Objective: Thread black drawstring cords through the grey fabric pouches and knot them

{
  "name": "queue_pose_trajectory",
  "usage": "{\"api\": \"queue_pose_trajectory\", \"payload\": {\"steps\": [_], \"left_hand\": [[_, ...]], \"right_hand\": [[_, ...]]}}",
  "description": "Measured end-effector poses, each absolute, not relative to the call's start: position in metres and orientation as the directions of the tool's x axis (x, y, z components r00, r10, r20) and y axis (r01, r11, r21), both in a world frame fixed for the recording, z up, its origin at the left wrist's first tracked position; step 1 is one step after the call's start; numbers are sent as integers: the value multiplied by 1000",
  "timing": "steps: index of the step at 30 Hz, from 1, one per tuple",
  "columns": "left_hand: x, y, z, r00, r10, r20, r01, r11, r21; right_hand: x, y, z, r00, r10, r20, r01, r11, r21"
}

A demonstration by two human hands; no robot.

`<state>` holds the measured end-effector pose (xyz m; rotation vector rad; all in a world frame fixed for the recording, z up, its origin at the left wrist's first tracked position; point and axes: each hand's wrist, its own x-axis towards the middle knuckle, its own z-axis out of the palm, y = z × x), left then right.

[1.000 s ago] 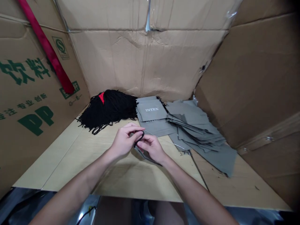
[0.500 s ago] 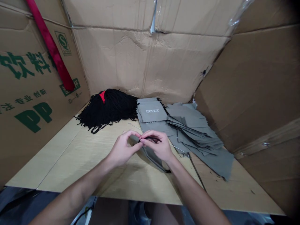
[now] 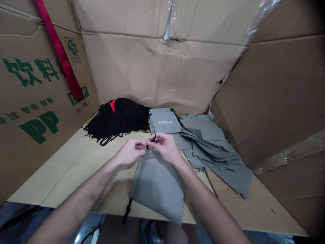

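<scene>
A grey fabric pouch (image 3: 159,184) hangs below my hands, its lower end over the table's front edge. Black cord (image 3: 127,211) sticks out at its lower left corner. My right hand (image 3: 164,145) pinches a black cord (image 3: 153,138) at the pouch's upper corner. Close beside it, my left hand (image 3: 130,152) has its fingers pressed together at the same corner; what they grip is too small to make out. A thin metal rod (image 3: 191,160) passes beneath my right hand, its looped tip showing above my left fingers.
Behind my hands lie a heap of black cords (image 3: 122,118) with a red band and a stack of grey INTEX pouches (image 3: 165,121). More grey pieces (image 3: 215,145) spread to the right. Cardboard walls (image 3: 127,64) surround the table (image 3: 76,169).
The grey pouch has turned and now hangs broad and flat below my hands, with cord showing at its lower left. My left fingers have drawn together, and my right hand has risen slightly.
</scene>
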<state>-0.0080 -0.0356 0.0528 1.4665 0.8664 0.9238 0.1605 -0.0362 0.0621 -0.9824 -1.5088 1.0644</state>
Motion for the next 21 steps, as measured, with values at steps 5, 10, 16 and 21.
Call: {"api": "queue_pose_trajectory", "payload": {"steps": [5,10,16,21], "left_hand": [[7,-2,31,520,851,76,-26,-73,997],[11,6,11,646,763,-3,-40,37,999],[4,0,1,736,676,-27,57,-23,998],[1,1,-6,727,686,20,-15,-13,1000]], "right_hand": [[173,-17,40,-105,969,222,18,225,-974],[190,-17,32,-74,978,193,8,194,-981],[196,-16,28,-74,980,184,49,188,-981],[198,-14,21,-34,974,225,55,227,-972]]}}
